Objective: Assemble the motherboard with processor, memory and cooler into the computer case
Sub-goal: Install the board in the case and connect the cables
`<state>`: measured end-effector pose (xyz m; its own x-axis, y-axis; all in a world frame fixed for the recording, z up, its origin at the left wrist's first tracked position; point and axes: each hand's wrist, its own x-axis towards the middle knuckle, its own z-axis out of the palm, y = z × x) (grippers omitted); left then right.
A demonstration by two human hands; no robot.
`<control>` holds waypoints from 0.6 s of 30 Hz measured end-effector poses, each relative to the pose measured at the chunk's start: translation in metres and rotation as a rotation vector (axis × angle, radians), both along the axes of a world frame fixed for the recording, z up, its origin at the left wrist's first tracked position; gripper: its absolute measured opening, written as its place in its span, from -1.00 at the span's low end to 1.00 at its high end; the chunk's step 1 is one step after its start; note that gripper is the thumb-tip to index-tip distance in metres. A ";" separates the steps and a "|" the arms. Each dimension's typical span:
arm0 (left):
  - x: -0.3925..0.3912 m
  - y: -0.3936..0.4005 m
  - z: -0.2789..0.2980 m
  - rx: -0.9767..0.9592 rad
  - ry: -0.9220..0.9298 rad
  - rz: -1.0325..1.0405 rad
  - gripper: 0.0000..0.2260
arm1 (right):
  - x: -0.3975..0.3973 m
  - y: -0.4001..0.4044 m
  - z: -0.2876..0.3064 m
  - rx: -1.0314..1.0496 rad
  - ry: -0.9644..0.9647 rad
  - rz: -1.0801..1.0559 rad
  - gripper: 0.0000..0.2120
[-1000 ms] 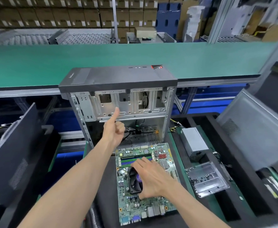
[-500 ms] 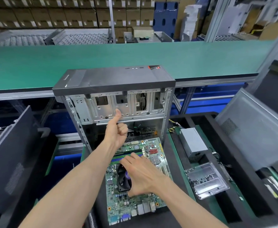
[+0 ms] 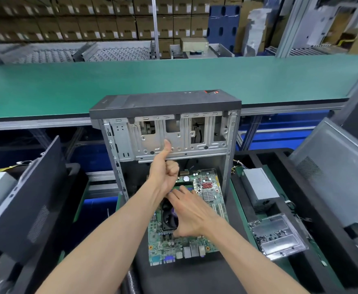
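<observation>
Factory bench underfoot, black foam pad nearest us, and on it the motherboard with its port block at the near edge. Right hand sits over the board, fingers curled round the black cooler fan: thumb hooked at the fan's near side, fingertips reaching its far side by the green memory sticks. The board's far end pokes into the open computer case, past those fingertips. Left hand is just beyond the right one, touching it, fingers folded into the palm with nothing visible in them, thumb straight up and pressed on the silver drive cage inside the case. Whether the folded fingers pinch a cable I cannot tell.

Off to the right of the right hand's knuckles, a clear plastic screw tray lies on the green mat, and beyond it a grey power supply with its wires. A grey side panel leans further right; a black panel leans well left of the left forearm. Beyond the case top runs the green conveyor belt, then stacked cardboard boxes at the back.
</observation>
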<state>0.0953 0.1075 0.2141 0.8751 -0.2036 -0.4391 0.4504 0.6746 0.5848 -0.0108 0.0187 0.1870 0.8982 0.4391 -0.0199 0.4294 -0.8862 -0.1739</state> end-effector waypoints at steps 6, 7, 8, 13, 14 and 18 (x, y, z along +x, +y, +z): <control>-0.003 -0.001 0.011 -0.035 0.055 0.033 -0.74 | 0.003 -0.006 0.011 -0.005 -0.005 0.013 -0.05; -0.003 0.000 0.013 -0.036 0.059 0.036 -0.73 | 0.004 -0.007 0.013 0.010 -0.001 0.007 -0.06; -0.003 0.000 0.016 -0.031 0.061 0.037 -0.72 | 0.006 -0.008 0.015 0.023 0.002 0.002 -0.07; -0.003 0.001 0.024 -0.023 0.088 0.062 -0.71 | 0.016 -0.004 0.020 0.064 0.004 0.017 -0.12; -0.002 0.002 0.025 -0.034 0.097 0.068 -0.76 | 0.017 -0.004 0.019 0.069 0.009 0.023 -0.12; 0.000 0.004 0.024 -0.093 0.129 0.077 -0.94 | 0.024 -0.003 0.019 0.090 0.031 0.047 -0.05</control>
<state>0.0954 0.1119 0.2383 0.8274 -0.1829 -0.5310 0.4623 0.7587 0.4590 0.0128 0.0159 0.2059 0.8763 0.4818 -0.0060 0.4631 -0.8456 -0.2654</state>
